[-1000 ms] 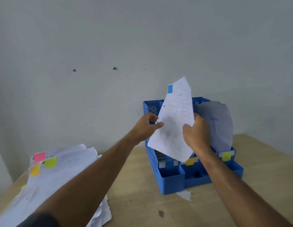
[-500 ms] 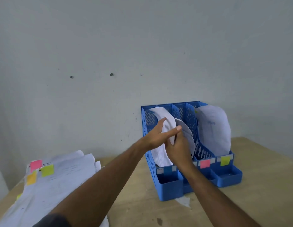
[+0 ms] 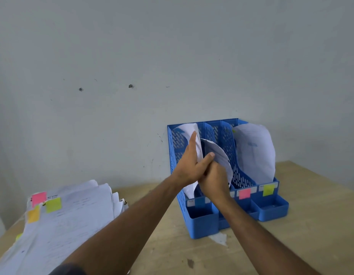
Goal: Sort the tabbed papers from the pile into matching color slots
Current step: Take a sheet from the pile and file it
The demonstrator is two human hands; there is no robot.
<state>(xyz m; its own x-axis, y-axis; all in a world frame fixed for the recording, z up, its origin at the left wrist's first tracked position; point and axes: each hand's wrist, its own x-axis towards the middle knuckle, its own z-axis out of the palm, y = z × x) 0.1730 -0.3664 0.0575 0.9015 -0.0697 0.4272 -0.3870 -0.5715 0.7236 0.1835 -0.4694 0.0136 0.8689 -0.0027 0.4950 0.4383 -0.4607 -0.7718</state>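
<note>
Left hand (image 3: 189, 165) flat, fingers straight against sheet (image 3: 189, 133) in leftmost slot | right hand (image 3: 213, 181) curled round bent paper (image 3: 219, 155) in next slot, touching left thumb | blue rack (image 3: 227, 211) far right on table (image 3: 311, 225), pink tab (image 3: 244, 193), yellow tab (image 3: 268, 189) | pile (image 3: 59, 221) near left

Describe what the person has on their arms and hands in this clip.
Both forearms are bare, with no gloves, watch or rings visible on the left hand or right hand. A dark sleeve edge shows on the upper left arm at the bottom of the frame.
</note>
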